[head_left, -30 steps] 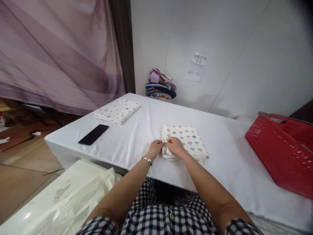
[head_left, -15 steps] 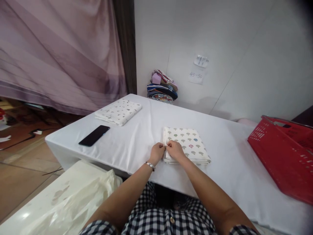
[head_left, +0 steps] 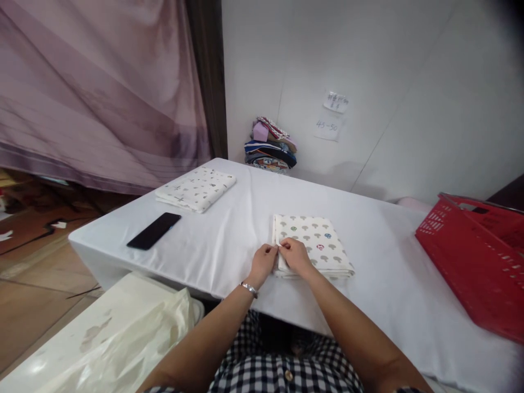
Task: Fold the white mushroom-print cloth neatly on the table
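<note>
Both hands meet at the near left corner of the folded mushroom-print cloth (head_left: pixel 315 243): the left hand (head_left: pixel 264 261) and right hand (head_left: pixel 295 256) touch, fingertips pinching its edge (how tightly, I cannot tell). The cloth lies on the white table (head_left: pixel 221 240), a black phone (head_left: pixel 154 231) well left, a red basket (head_left: pixel 475 262) right.

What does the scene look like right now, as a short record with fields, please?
left hand: pinching the near left edge of the folded cloth
right hand: on the same edge, fingers touching the left hand
folded cloth: mushroom print, flat on the table
phone: face down, left part of the table
second cloth: folded, far left corner
basket: red, at the right edge
clothes pile: against the wall behind the table
</note>
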Motion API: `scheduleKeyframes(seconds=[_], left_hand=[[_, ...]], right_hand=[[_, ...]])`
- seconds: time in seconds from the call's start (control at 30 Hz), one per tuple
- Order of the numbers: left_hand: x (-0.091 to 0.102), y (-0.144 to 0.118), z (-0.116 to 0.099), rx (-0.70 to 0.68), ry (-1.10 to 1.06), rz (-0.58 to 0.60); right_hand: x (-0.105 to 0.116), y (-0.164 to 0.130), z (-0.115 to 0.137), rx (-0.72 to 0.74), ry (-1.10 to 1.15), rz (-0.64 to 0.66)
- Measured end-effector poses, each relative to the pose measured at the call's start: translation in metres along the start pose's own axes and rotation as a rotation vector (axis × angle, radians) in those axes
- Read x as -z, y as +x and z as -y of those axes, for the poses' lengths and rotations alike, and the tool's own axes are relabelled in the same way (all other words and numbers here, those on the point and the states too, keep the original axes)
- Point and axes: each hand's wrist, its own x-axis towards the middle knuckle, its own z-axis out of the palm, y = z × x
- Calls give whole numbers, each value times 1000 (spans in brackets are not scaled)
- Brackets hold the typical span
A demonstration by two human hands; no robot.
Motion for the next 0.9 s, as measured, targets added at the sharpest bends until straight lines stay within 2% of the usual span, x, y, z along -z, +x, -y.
scheduleKeyframes(seconds=[0.23, 0.43, 0.57, 0.63, 0.7, 0.8, 0.9], left_hand=[[3, 2, -6, -7, 52, 15], [3, 7, -12, 64, 101, 2], [0, 4, -10, 51, 109, 15], [-2, 3, -7, 36, 130, 11], [-3, 3, -4, 32, 150, 7], [-4, 3, -3, 23, 183, 9], [-4, 2, -4, 7, 226, 10]], right_hand=[[0, -1, 0, 6, 51, -1], [-1, -6, -7, 60, 98, 94], [3, -2, -15, -64, 241, 181], [9, 5, -16, -105, 258, 182], [16, 17, -12, -94, 166, 153], [23, 42, 0, -91, -133, 124], [22, 65, 13, -121, -324, 136]])
